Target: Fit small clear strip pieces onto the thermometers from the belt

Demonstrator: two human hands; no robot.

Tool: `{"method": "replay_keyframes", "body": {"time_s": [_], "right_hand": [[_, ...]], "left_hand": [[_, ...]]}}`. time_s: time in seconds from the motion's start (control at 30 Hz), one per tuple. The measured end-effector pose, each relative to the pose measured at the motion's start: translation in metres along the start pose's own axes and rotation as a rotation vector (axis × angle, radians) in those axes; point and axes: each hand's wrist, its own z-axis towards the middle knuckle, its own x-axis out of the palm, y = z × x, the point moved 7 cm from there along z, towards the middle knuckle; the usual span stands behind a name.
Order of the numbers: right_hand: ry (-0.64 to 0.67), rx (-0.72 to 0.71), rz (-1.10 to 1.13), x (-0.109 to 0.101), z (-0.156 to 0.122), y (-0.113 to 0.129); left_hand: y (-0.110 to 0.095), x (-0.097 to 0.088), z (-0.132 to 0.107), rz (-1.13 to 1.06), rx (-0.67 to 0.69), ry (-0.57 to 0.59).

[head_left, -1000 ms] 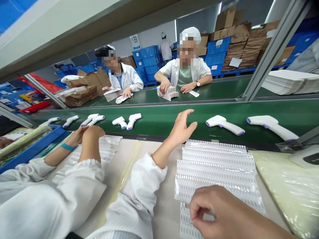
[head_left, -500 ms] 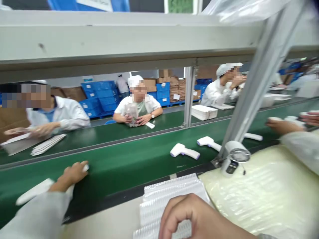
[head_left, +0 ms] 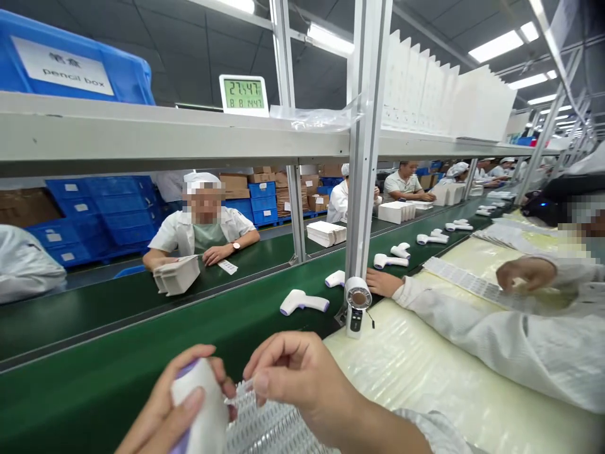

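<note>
My left hand [head_left: 163, 410] is wrapped round a white thermometer gun [head_left: 201, 407] with purple trim, held low at the bottom left. My right hand [head_left: 295, 375] pinches a small clear strip [head_left: 241, 391] right beside the gun. Under both hands lies a stack of ribbed clear plastic sheets [head_left: 269, 429]. The green conveyor belt [head_left: 108, 372] runs just behind them, carrying another thermometer gun [head_left: 302, 302].
A co-worker's sleeve [head_left: 496, 340] and hands reach across the yellowish mat [head_left: 425, 378] on my right. An upright post [head_left: 362, 170] with a small round device [head_left: 356, 302] stands ahead. More guns [head_left: 390, 260] lie on the belt. People sit opposite; one holds white boxes [head_left: 177, 275].
The view has swung up and to the right. My left hand has come off the belt holding a thermometer gun, and my right hand has lifted from the plastic sheets to meet it.
</note>
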Motion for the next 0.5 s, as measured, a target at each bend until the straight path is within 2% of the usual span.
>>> {"method": "replay_keyframes", "body": {"time_s": [0.07, 0.17, 0.3, 0.5], "right_hand": [[-0.015, -0.024, -0.003, -0.004, -0.004, 0.004], [-0.052, -0.058, -0.107, -0.012, -0.011, 0.001], [-0.063, -0.073, -0.262, -0.016, -0.013, -0.015], [-0.071, -0.070, -0.329, -0.017, -0.012, -0.030]], "left_hand": [[-0.018, 0.037, -0.027, -0.070, 0.016, 0.006], [-0.036, 0.065, -0.044, -0.055, 0.070, 0.052], [-0.033, 0.071, -0.049, -0.010, 0.077, 0.196], [-0.023, 0.067, -0.051, -0.030, 0.037, 0.237]]}}
